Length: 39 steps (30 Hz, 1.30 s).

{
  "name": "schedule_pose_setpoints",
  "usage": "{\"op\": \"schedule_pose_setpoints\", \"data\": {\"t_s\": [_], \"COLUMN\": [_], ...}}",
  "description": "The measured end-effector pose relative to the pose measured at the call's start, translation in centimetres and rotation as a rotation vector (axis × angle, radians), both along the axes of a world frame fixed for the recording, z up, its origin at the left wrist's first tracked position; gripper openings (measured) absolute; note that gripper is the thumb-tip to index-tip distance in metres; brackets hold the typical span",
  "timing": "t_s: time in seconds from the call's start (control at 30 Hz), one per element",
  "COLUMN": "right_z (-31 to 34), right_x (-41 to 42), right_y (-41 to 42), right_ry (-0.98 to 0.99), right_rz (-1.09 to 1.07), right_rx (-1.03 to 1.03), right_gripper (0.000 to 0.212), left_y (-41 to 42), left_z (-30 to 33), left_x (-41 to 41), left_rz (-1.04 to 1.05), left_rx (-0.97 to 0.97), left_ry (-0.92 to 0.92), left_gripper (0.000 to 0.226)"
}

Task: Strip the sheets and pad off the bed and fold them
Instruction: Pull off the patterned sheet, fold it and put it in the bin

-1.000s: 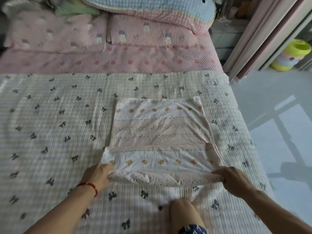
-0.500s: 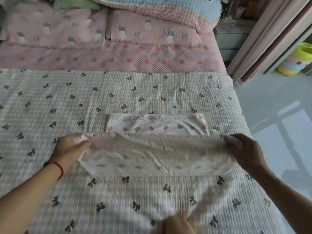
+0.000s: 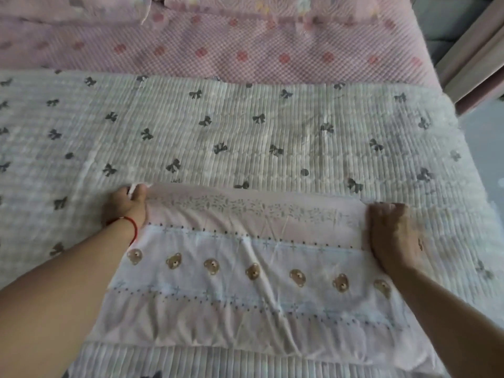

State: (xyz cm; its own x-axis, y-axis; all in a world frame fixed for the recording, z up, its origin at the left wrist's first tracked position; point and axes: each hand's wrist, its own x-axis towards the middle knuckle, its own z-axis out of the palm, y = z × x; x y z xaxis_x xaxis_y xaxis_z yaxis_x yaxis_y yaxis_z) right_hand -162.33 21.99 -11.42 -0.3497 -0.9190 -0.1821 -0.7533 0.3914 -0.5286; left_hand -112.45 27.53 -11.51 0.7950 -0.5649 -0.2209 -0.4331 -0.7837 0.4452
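Observation:
A pale pink and white sheet (image 3: pixel 245 296) with a row of small brown bears lies folded in half on the bed, its doubled edge away from me. My left hand (image 3: pixel 126 204), a red string on its wrist, pinches the far left corner of that sheet. At the far right corner my right hand (image 3: pixel 392 233) lies on the cloth with its fingers curled over the edge. Under the sheet spreads a quilted cream pad (image 3: pixel 245 132) printed with dark bows.
A pink checked bedsheet (image 3: pixel 245 50) with red spots covers the head of the bed beyond the pad. Pink pillows (image 3: pixel 81 6) line the top edge. A curtain or door frame (image 3: pixel 469 66) stands at the upper right beside the mattress edge.
Both hands have carried the near edge of the bear sheet away from me and laid it on the far edge, folding the sheet in half. The view has tilted downward.

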Motion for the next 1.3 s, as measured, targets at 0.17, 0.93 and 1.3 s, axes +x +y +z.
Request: {"op": "schedule_pose_setpoints", "data": {"t_s": [0.17, 0.93, 1.3], "right_z": [-0.1, 1.4, 7.7], "right_x": [1.4, 1.1, -2.0], "right_y": [-0.9, 7.8, 6.9], "right_ry": [0.101, 0.228, -0.425], "right_rz": [0.002, 0.202, 0.011], "right_rx": [0.014, 0.043, 0.465], "right_gripper": [0.044, 0.079, 0.070], "left_y": [-1.1, 6.0, 6.0], "left_z": [-2.3, -2.7, 1.0], "left_x": [-0.4, -10.9, -23.4], "left_rz": [0.008, -0.913, -1.079], "left_rx": [0.120, 0.276, 0.152], "left_ry": [-0.150, -0.416, -0.334], "left_gripper": [0.057, 0.065, 0.066]}}
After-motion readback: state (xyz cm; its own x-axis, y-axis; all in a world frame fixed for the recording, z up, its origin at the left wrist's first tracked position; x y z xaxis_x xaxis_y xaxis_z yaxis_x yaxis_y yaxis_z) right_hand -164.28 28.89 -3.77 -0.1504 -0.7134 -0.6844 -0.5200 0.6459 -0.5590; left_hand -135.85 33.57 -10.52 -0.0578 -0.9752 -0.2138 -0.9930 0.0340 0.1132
